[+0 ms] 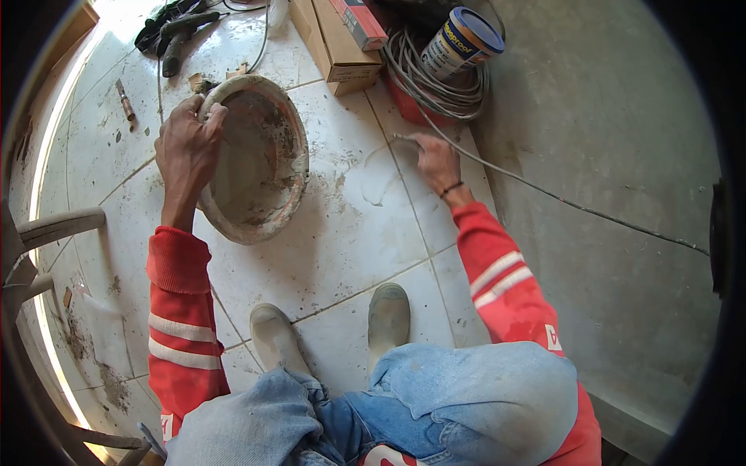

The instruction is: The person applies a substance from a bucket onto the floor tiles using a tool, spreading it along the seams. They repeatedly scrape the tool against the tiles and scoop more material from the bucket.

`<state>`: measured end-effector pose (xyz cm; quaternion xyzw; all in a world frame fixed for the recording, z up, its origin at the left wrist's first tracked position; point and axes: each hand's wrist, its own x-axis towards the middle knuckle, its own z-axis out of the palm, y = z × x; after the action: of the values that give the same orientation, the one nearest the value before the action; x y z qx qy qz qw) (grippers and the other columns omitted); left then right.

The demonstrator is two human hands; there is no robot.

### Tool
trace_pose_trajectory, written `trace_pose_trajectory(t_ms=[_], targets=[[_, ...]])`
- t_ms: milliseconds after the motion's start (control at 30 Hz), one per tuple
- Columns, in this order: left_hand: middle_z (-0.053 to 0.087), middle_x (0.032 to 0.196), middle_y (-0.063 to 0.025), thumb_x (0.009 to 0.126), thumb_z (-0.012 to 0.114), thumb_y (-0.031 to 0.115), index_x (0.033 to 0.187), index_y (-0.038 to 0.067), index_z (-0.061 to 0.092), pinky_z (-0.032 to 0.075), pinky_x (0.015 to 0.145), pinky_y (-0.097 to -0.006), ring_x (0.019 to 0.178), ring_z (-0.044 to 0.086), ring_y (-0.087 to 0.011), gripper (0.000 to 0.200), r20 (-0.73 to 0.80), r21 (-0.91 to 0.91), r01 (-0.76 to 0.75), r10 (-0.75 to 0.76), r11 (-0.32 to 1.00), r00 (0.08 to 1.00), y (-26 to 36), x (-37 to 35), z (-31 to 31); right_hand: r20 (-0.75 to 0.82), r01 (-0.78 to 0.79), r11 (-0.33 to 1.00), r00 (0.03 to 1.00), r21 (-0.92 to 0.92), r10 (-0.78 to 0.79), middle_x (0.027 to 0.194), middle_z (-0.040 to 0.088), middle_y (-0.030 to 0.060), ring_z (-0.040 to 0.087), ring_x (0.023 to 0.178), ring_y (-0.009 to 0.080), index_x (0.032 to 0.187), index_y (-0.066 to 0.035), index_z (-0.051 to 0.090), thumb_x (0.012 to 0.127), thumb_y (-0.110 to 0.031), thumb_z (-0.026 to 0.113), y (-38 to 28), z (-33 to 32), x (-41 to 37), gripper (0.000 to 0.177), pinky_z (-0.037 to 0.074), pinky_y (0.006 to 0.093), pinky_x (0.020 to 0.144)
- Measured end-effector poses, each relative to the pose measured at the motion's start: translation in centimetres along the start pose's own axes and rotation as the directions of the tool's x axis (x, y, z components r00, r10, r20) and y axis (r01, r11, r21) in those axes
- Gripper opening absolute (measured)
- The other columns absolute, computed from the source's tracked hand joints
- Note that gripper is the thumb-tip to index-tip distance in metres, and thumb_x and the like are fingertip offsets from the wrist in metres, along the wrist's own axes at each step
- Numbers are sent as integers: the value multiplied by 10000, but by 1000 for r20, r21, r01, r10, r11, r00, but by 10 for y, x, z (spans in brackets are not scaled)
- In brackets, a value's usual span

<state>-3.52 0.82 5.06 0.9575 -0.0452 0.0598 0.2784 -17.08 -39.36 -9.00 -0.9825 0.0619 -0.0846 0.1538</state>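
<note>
My left hand (189, 140) grips the upper left rim of a round, mortar-crusted basin (299, 175), with the thumb over the edge. Grey material coats the inside of the basin, which looks tilted. To the right of it, my right hand (435, 161) is closed low over the tiles, and a thin, dark end of something sticks out to the left of its fingers. What that thing is cannot be made out. A pale wet smear (381, 180) lies on the floor just left of my right hand.
A cardboard box (342, 58), coiled cable (458, 101) and a labelled tub (462, 43) stand at the top. One cable strand crosses to the right along the grey wall (598, 132). A power tool (183, 35) and a small brown-handled tool (125, 102) lie upper left. Chair legs (62, 227) are at left.
</note>
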Motion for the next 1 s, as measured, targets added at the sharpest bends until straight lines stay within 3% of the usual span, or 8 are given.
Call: trace_pose_trajectory(t_ms=[167, 267, 400, 533, 600, 767, 933, 1000], targets=[[747, 934, -179, 934, 610, 434, 1062, 86, 742, 540, 828, -483, 881, 721, -378, 393, 22, 7, 10, -10, 1000, 1000, 1, -1, -1, 106, 85, 994, 991, -63, -78, 988, 732, 157, 682, 909, 409, 1092, -158, 730, 874, -61, 528, 6, 11, 16, 313, 543, 515, 793], [749, 929, -182, 925, 610, 439, 1076, 86, 743, 540, 835, -478, 878, 725, -379, 406, -17, -7, 6, -7, 1000, 1000, -13, 1, 1, 214, 274, 962, 939, 8, -270, 978, 741, 125, 673, 895, 376, 1097, -171, 734, 834, -34, 537, 7, 1, -29, 356, 541, 484, 809], [752, 935, -193, 914, 604, 443, 1098, 84, 740, 541, 842, -472, 882, 730, -387, 426, -73, -38, 13, -16, 999, 997, -17, 1, -1, 287, 275, 957, 913, 93, -290, 982, 743, 102, 671, 895, 342, 1087, -109, 742, 813, -15, 556, -19, -24, -114, 344, 542, 452, 821], [754, 956, -200, 913, 596, 440, 1111, 83, 739, 540, 849, -476, 891, 730, -392, 432, -10, -72, 50, -51, 996, 999, -11, 2, -2, 284, 149, 976, 940, 161, -190, 991, 736, 128, 676, 903, 347, 1080, -82, 742, 827, -28, 562, -35, -28, -138, 315, 545, 447, 820], [754, 956, -202, 911, 594, 431, 1119, 83, 740, 539, 856, -482, 900, 731, -392, 431, -56, 0, 6, -6, 1000, 998, -9, 1, 0, 119, 64, 981, 989, 183, -87, 985, 724, 149, 675, 915, 358, 1081, -70, 736, 849, -34, 551, -30, -23, -117, 299, 545, 454, 819], [751, 949, -211, 914, 601, 441, 1130, 84, 739, 535, 863, -488, 906, 730, -394, 440, -51, -7, -27, 27, 1000, 998, -13, 4, 4, -58, 149, 988, 988, 52, -146, 978, 703, 173, 663, 936, 404, 1043, -105, 725, 883, -52, 518, -8, 3, -10, 267, 539, 503, 815], [750, 1033, -245, 921, 613, 451, 1208, 41, 726, 531, 919, -479, 976, 728, -410, 514, 25, -8, 60, -60, 998, 998, -20, 4, -2, 44, 231, 969, 971, 84, -236, 917, 691, 138, 656, 913, 382, 1063, -172, 742, 826, -37, 522, -21, 20, -4, 350, 535, 500, 808], [724, 1175, -271, 927, 622, 462, 1302, -12, 682, 511, 1005, -451, 1106, 707, -411, 607, -94, -21, 31, -33, 999, 995, -36, 5, 3, 121, 312, 944, 938, 105, -324, 928, 701, 96, 654, 911, 335, 1061, -172, 736, 789, -25, 546, -30, 17, -53, 363, 513, 468, 823]])
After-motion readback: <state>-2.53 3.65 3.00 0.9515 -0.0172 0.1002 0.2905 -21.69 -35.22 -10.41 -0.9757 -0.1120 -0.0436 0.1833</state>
